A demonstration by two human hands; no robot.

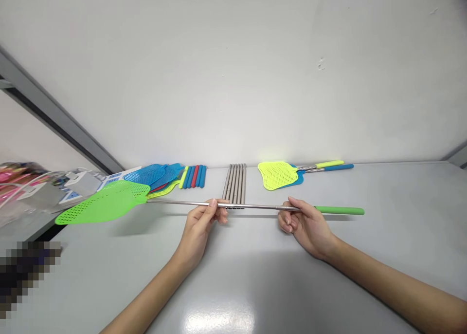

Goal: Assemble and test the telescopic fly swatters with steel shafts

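Observation:
A green fly swatter (105,202) with a long extended metal rod and a green grip is held level above the table, its head to the left. My left hand (199,229) is closed on the middle of the rod, thumb on top. Nearer the grip, my right hand (306,227) has its fingers curled about the rod. Behind the rod lies a row of several metal telescopic rods (235,183), partly hidden at their near ends. Left of them are several coloured foam grips (193,176) in yellow, blue and red.
Blue swatter heads (146,174) are piled at the left, with red and yellow ones below. Two swatters, one yellow (278,175) and one blue (339,167), lie by the wall. Plastic-wrapped items and white boxes (44,193) crowd the left edge of the grey table (397,217).

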